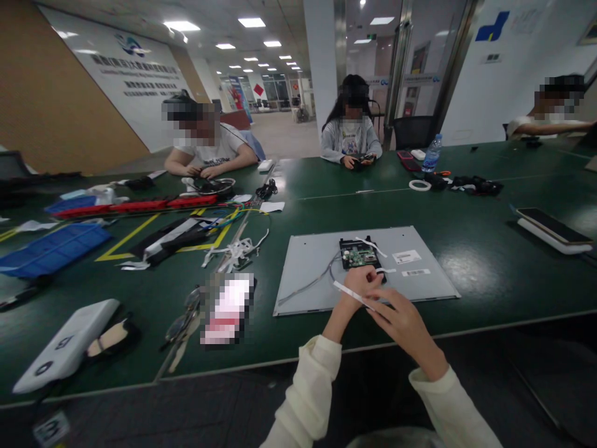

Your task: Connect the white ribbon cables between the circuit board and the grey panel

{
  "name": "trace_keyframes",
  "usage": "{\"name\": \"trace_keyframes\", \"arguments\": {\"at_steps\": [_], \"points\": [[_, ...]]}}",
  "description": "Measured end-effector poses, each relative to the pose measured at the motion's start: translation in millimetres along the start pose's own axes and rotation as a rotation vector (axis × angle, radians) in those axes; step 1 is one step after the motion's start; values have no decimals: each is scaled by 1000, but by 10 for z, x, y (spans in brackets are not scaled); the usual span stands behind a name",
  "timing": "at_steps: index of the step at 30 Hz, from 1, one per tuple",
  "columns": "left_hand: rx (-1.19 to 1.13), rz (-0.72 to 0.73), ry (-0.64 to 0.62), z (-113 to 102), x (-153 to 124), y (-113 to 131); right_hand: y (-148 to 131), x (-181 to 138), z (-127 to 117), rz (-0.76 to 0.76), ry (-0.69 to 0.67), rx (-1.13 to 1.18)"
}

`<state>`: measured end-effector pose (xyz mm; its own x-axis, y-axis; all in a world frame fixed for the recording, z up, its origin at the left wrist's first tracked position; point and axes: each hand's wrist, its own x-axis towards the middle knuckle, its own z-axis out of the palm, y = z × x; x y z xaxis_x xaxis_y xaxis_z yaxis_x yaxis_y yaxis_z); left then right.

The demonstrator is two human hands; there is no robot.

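A grey flat panel (308, 261) lies on the green table in front of me. On it sits a black frame with a green circuit board (361, 256), with a grey cable (310, 285) running off to the left. White strips (373, 247) stick out from the frame. My left hand (359, 283) is curled at the frame's near edge; its fingertips are partly hidden. Close beside it, my right hand (401, 314) pinches one end of a thin white strip (347, 290), which crosses in front of my left wrist.
Left of the panel lie a blurred phone (228, 308), glasses (181, 320), a tangle of white strips (240, 252), a white device (68, 345) and a blue tray (56, 249). A phone on a white block (553, 227) lies right. Several people sit across the table, near a bottle (432, 154).
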<state>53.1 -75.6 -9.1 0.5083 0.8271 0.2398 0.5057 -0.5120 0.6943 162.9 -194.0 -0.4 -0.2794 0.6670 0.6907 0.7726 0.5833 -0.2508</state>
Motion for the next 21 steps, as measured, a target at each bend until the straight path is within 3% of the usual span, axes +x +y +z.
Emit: {"name": "trace_keyframes", "arguments": {"at_steps": [4, 7, 13, 16, 21], "points": [[44, -8, -31, -13, -8, 43, -20, 38, 7, -43, 36, 70], [139, -52, -44, -143, -61, 61, -2, 86, -1, -29, 150, 85], [556, -147, 206, -578, -387, -15, 204, 199, -73, 107, 414, -65], [642, -171, 205, -644, -528, -114, 291, 278, -33, 152, 424, -118], [575, -213, 226, -638, -554, -275, 342, 497, 131, 152, 383, -123]]}}
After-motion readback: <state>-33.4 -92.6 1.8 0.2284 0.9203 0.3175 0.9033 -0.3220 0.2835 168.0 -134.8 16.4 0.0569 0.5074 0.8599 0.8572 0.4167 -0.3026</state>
